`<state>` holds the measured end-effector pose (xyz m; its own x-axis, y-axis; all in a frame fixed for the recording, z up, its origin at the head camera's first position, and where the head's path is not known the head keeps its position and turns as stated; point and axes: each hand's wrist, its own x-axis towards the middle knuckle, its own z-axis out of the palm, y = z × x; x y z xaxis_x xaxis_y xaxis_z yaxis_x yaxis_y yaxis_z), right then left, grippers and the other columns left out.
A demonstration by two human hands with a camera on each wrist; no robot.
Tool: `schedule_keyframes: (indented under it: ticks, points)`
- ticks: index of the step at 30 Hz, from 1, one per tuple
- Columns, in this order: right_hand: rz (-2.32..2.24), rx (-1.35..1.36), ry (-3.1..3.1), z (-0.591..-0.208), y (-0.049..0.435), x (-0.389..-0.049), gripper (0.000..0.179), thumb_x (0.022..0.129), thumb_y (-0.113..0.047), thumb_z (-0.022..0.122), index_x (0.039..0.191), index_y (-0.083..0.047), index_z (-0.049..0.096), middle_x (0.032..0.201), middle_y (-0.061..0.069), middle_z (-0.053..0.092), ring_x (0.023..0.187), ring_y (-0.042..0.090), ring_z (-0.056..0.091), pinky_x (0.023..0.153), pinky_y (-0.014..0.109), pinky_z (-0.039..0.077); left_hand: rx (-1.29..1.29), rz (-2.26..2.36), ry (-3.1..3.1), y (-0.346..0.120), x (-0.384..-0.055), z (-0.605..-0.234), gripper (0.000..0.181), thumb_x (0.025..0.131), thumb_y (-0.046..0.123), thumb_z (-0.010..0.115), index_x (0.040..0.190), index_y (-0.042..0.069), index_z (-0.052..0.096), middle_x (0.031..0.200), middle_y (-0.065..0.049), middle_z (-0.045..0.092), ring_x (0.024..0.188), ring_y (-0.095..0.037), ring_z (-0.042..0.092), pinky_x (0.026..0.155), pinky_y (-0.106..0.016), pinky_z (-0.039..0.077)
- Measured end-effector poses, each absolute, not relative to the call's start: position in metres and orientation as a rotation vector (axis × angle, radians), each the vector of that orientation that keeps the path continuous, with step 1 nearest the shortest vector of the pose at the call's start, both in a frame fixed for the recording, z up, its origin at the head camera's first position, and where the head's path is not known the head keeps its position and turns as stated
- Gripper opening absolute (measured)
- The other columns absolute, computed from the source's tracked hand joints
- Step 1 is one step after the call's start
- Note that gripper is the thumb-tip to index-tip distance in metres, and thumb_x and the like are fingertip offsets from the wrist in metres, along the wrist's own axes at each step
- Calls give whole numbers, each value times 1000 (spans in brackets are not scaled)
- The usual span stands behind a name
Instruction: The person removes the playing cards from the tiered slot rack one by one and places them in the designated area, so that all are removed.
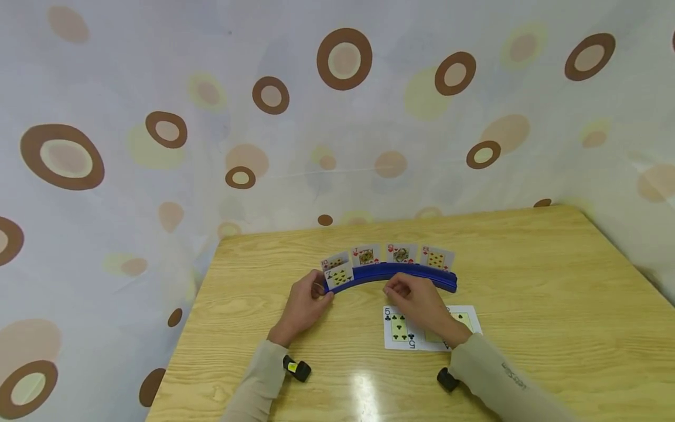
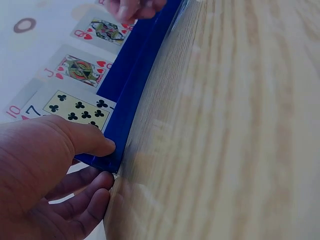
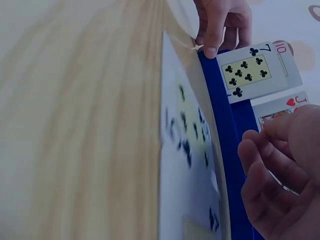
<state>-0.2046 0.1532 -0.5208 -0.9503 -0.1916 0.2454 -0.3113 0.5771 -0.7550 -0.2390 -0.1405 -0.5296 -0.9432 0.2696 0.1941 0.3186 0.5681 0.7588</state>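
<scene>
A curved blue card holder (image 1: 392, 271) stands on the wooden table. My left hand (image 1: 307, 302) grips its left end, thumb on the front and fingers around the end. In the back row stand a red ten (image 1: 328, 262), a jack of hearts (image 1: 365, 255), a queen of hearts (image 1: 401, 254) and a red eight (image 1: 436, 258). A seven of clubs (image 1: 339, 275) stands in front of the ten, covering much of it. Before the holder's middle, my right hand (image 1: 419, 300) hovers with loosely bent fingers and no card visible between them.
A five of clubs (image 1: 394, 335) lies face up on the table in front of the holder. Beside it, another club card (image 1: 466, 316) is partly hidden under my right hand and wrist. A patterned cloth (image 1: 295, 146) hangs behind the table (image 1: 253, 269).
</scene>
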Motion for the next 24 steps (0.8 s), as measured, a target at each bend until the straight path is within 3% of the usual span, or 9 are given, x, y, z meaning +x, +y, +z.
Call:
schedule_keyframes:
  ticks: [13,24]
  points:
    - [1403,392,-2655,-519,116,-228,15,105,-12,72,118,-8,78,97,2,80,82,9,70,75,25,57,-538,-1326,-2734,-143,-241,-527,29,99,6,78,125,7,66,109,-10,74,90,-15,65,83,-28,55]
    - [1401,352,-2634,-525,95,-242,16,103,-13,76,117,-10,80,93,2,80,76,7,69,72,26,57,-539,-1306,-2747,-142,-242,-530,31,98,6,79,126,7,66,110,-10,74,93,-15,67,85,-29,57]
